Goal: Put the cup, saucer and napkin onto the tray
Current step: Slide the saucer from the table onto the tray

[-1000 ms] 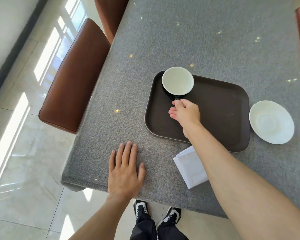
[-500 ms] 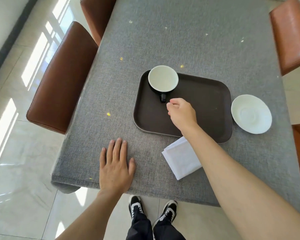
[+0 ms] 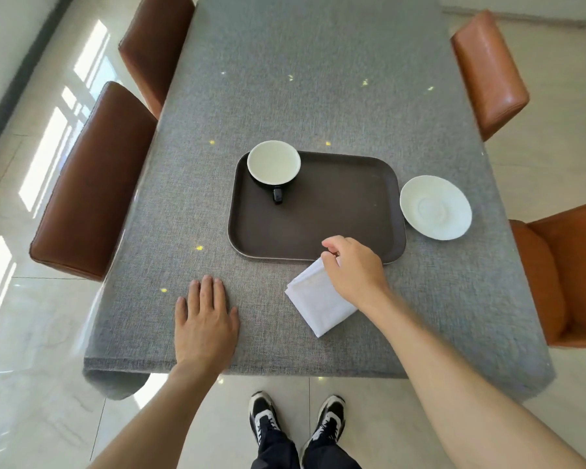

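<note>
A dark brown tray [image 3: 335, 214] lies on the grey tablecloth. A black cup [image 3: 273, 164] with a white inside stands in the tray's far left corner, handle toward me. The white saucer [image 3: 435, 207] rests on the cloth just right of the tray. A folded white napkin [image 3: 315, 299] lies on the cloth in front of the tray's near edge. My right hand [image 3: 352, 269] hovers over the napkin's far corner with fingers curled; whether it grips the napkin is unclear. My left hand [image 3: 205, 319] lies flat on the cloth near the table's front edge, fingers spread.
Brown leather chairs [image 3: 95, 184] stand along the left side, orange ones [image 3: 487, 72] along the right. The table's front edge [image 3: 285, 370] is just before my feet. The grey cloth stretches bare beyond the tray.
My right hand let go of the cup's handle and drew back toward me, from the tray down to the napkin's far corner. The cup stays on the tray. My left hand stays flat.
</note>
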